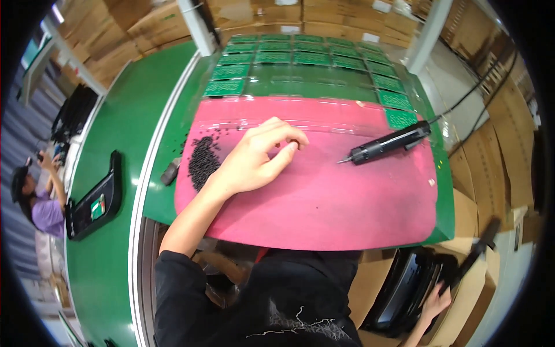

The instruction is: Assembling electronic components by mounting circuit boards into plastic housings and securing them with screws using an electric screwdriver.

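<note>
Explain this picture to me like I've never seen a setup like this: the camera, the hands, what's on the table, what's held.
There is no machine arm here, just a person's bare hands. A wide fisheye camera on their head looks down, so edges bend.

The left hand is over a pink mat, thumb and fingertips close together; whether they pinch anything is too small to tell. The right hand, down at the lower right, grips a long black part over an open carton.

On the mat are a heap of tiny black pieces and a black power screwdriver. Green circuit boards lie beyond it. At far left is another person.
</note>
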`<state>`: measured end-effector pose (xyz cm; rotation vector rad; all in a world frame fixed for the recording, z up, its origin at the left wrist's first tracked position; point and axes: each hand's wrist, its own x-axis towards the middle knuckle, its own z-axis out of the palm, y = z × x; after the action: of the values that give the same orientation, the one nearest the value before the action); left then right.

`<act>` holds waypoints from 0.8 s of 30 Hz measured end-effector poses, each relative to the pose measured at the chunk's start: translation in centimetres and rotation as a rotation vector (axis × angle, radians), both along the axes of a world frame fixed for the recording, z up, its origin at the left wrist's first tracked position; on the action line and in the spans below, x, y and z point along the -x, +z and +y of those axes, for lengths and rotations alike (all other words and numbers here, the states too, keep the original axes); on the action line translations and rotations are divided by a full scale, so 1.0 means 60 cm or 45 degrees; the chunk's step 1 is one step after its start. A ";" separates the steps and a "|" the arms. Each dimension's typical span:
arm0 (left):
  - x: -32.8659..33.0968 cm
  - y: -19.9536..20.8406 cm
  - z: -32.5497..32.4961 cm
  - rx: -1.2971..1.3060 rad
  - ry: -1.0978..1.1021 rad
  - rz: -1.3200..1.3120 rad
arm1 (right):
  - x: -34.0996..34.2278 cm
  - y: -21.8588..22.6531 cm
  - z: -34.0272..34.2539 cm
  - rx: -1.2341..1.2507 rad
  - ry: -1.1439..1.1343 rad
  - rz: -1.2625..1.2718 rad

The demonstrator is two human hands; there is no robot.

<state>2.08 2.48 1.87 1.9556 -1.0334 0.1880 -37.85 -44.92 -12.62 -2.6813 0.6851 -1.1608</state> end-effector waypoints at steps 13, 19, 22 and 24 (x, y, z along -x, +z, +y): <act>0.014 -0.037 0.000 -0.214 -0.147 0.343 | -0.458 0.293 0.279 0.101 1.411 0.736; 0.008 -0.042 0.000 -0.289 0.021 0.195 | -0.718 0.271 0.162 0.319 0.719 0.866; -0.002 -0.044 0.008 -0.325 0.146 0.070 | -0.770 0.272 0.150 0.113 0.652 1.129; 0.001 -0.041 0.012 -0.377 0.326 0.085 | -0.781 0.276 0.153 0.012 0.656 1.304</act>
<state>2.02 3.22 -0.61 2.3460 -0.8000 0.1142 9.01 -35.72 3.92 -3.0407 0.0199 0.3798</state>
